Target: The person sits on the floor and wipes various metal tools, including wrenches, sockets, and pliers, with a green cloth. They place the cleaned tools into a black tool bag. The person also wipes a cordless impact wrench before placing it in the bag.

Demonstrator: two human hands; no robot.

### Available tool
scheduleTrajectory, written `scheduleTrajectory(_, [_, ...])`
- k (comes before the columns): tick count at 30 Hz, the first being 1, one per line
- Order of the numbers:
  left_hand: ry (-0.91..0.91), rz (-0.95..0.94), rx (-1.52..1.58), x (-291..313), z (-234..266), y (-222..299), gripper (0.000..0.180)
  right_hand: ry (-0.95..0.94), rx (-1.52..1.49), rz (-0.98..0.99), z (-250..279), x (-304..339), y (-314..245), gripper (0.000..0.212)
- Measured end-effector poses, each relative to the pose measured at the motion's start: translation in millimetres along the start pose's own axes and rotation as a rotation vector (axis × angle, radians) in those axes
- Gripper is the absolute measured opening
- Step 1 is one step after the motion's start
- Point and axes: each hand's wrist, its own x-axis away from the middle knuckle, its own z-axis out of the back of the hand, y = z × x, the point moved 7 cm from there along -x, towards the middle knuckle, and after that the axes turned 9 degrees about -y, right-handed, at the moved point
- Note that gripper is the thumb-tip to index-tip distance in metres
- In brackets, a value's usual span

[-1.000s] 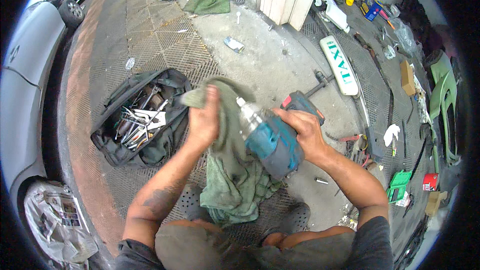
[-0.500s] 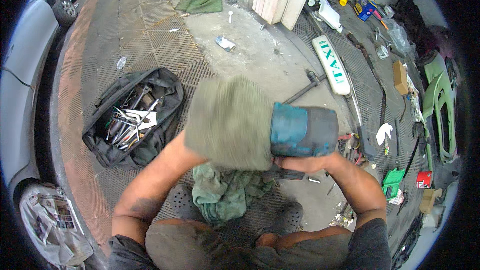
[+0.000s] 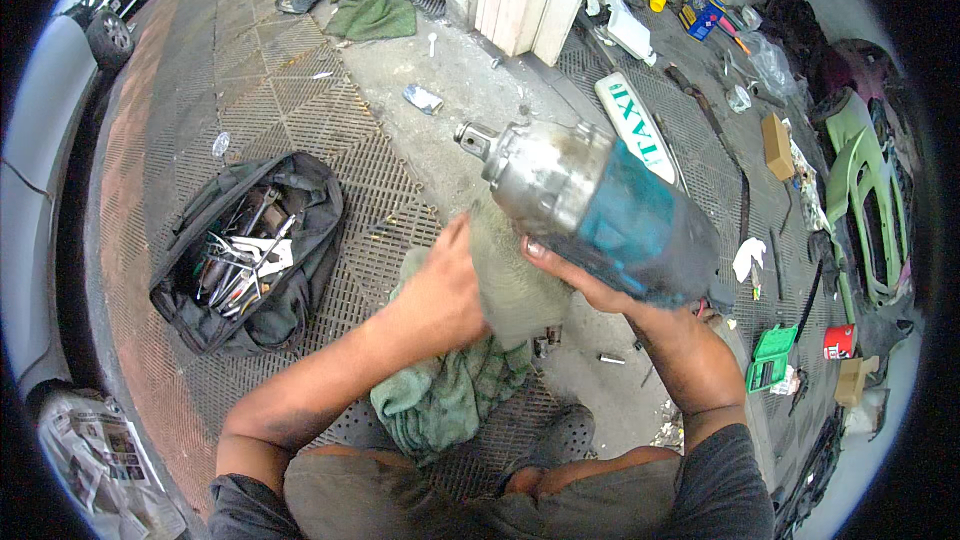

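Observation:
My right hand (image 3: 592,285) is wrapped round the teal and black impact wrench (image 3: 635,215), thumb along its side. The tool is tilted, its bare metal nose and square drive pointing up and to the left. My left hand (image 3: 452,275) is closed on an olive-green rag (image 3: 512,285), held against the underside of the wrench; its far fingers are hidden. The wrench's grip is mostly out of sight behind the rag and my right hand. Below my hands, between my knees, lies a crumpled green towel (image 3: 435,405).
On the left sits an open black tool bag (image 3: 325,225) of hand tools, near a silver car (image 3: 45,190). To the right are a white taxi roof sign (image 3: 625,105), a green case (image 3: 770,360), a red can (image 3: 839,341) and a green bumper (image 3: 860,180). A white post (image 3: 520,0) stands ahead.
The rag has come off the wrench's metal nose and moved down to its underside with my left hand. The wrench has tilted up, baring its drive end. The whole view has shifted slightly.

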Motion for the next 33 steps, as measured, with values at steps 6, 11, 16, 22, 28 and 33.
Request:
scheduleTrajectory(6, [0.182,-0.256,0.44,12,-6,-32,0.041,-0.253,-0.452,-0.208,-12,4,-1,0.039])
scheduleTrajectory(11, [0.21,-0.098,0.369,23,-14,-32,0.051,-0.144,-0.806,-0.321,-18,6,0,0.047])
scheduleTrajectory(16, [0.302,0.239,0.514,42,-1,-32,0.056,0.218,-1.119,-0.515,-24,8,25,0.046])
scheduleTrajectory(22, [0.596,0.832,0.463,88,6,-70,0.031,0.324,-1.148,-0.482,-28,10,40,0.042])
scheduleTrajectory(28, [0.249,0.25,0.315,25,-29,-1,0.044,0.306,-0.944,-0.507,-23,10,32,0.034])
scheduleTrajectory(33, [0.29,0.032,0.029,26,-41,20,0.065,0.389,-1.012,-0.567,-25,3,37,0.031])
